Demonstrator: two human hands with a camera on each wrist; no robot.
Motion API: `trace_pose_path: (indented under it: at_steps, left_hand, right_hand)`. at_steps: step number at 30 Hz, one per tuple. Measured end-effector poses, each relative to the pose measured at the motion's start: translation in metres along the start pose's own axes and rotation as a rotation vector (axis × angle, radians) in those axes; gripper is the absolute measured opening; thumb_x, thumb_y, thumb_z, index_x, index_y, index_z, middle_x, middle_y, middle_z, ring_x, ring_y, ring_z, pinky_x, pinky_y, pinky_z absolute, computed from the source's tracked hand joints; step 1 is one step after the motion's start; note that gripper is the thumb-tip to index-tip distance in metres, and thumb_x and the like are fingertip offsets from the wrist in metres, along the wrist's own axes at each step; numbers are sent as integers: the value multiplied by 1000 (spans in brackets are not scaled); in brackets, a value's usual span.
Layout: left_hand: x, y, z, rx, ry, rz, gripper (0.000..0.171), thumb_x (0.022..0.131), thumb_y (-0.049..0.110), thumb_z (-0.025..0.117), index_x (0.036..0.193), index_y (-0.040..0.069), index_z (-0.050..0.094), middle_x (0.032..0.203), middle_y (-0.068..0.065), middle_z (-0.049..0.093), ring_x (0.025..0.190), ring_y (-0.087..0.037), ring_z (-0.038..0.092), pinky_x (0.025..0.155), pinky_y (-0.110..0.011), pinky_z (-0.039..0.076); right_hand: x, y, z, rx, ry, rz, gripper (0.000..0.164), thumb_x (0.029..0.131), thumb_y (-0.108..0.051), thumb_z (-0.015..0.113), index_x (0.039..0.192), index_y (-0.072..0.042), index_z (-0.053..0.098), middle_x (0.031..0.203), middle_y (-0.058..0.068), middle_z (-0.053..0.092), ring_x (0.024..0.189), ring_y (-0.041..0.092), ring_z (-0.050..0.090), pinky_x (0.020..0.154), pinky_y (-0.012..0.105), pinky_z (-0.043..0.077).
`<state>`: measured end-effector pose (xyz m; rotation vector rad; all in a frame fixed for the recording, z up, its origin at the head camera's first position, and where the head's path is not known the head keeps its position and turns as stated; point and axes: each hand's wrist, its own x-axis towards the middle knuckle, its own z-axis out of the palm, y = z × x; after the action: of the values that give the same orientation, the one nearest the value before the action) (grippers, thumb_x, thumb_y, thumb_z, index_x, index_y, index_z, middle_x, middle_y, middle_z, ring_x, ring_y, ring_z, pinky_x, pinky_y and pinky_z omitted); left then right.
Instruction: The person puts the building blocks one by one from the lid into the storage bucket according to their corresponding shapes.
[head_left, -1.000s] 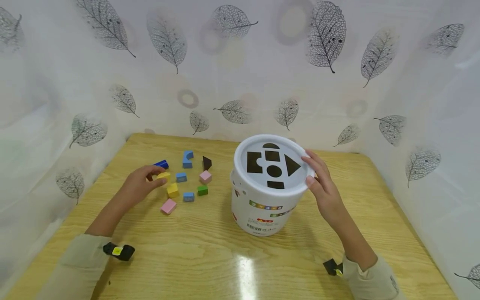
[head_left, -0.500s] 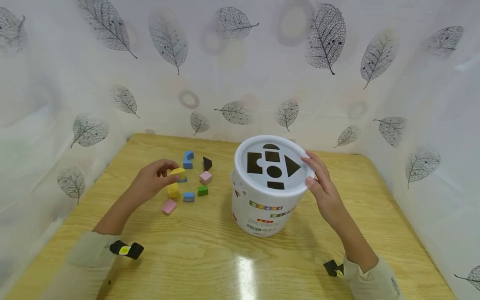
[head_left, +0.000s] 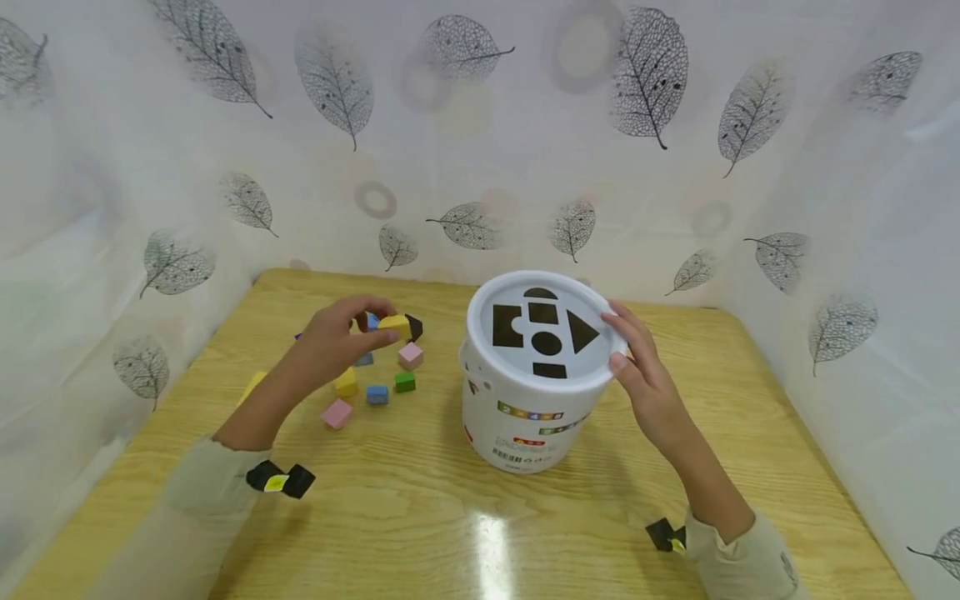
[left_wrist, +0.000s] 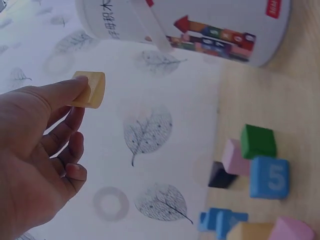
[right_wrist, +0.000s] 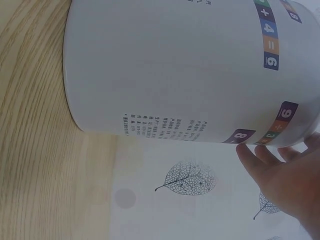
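Observation:
My left hand [head_left: 341, 342] pinches a yellow block [left_wrist: 91, 90] between thumb and fingers; one side of the block looks curved. The hand is over the scattered blocks, and in the head view the held piece partly covers a black block [head_left: 414, 327]. A white bucket [head_left: 517, 433] stands upright on the table. Its lid [head_left: 487, 296] has several shaped holes, among them a round one, a triangle and a half circle. My right hand [head_left: 652, 387] rests its thumb and spread fingers against the rim at the bucket's right side.
On the wooden table [head_left: 420, 517], left of the bucket, lie pink [head_left: 411, 356], green [head_left: 405, 382], light blue [head_left: 377, 394] and yellow [head_left: 346, 382] blocks. Another yellow piece [head_left: 253, 385] shows beside my left forearm. A leaf-printed sheet [head_left: 480, 125] encloses the back and sides.
My left hand has picked up the yellow block from the left of the blocks and carried it rightward and away from me. The right hand and bucket stay in place.

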<state>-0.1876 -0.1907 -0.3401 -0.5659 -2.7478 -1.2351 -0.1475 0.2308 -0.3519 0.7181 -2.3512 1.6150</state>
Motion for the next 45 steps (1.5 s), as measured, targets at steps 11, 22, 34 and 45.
trace_pose_path:
  at_steps: [11,22,34,45]
  left_hand:
    - [32,38,-4,7,47,95,32,95,34,72,121,17,65,117,3,64,95,-19,51,75,-39,46]
    - [69,78,9,65,-34,140,34,96,35,68,126,18,65,120,1,64,95,-21,51,73,-38,46]
    - [104,110,32,66,-110,189,22,92,34,74,109,21,69,109,6,66,82,-20,53,69,-34,45]
    - [124,127,56,115,-158,202,26,92,34,74,114,20,68,111,5,67,93,-17,56,82,-34,48]
  right_hand:
    - [0,1,0,-6,-2,6,49,107,-11,37,155,-14,38,167,2,18,152,17,20,106,12,37]
    - [-1,2,-1,-9,-5,11,49,107,-11,38,155,-15,39,167,-3,18,152,19,19,106,13,37]
    - [0,2,-2,-4,-3,13,48,107,-12,38,154,-15,40,166,-5,19,151,20,23,104,13,40]
    - [0,0,-2,-2,-10,21,48,107,-13,38,154,-13,39,167,-1,17,152,21,21,105,13,38]
